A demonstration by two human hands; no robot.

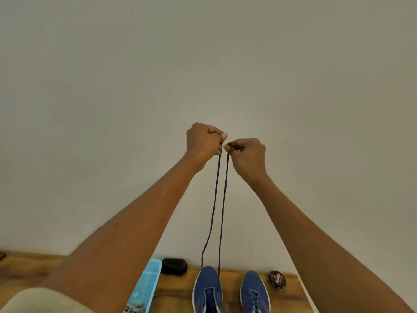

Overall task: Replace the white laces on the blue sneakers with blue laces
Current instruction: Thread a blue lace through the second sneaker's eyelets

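Blue lace [222, 199] ends pinched high by both raised hands, left [203, 141] and right [247, 154].

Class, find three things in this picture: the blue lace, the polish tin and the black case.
blue lace [223, 199]: head view, on the right strand, midway between hands and shoe.
polish tin [277, 279]: head view, on the middle of its printed lid.
black case [174, 266]: head view, on the middle of its top.
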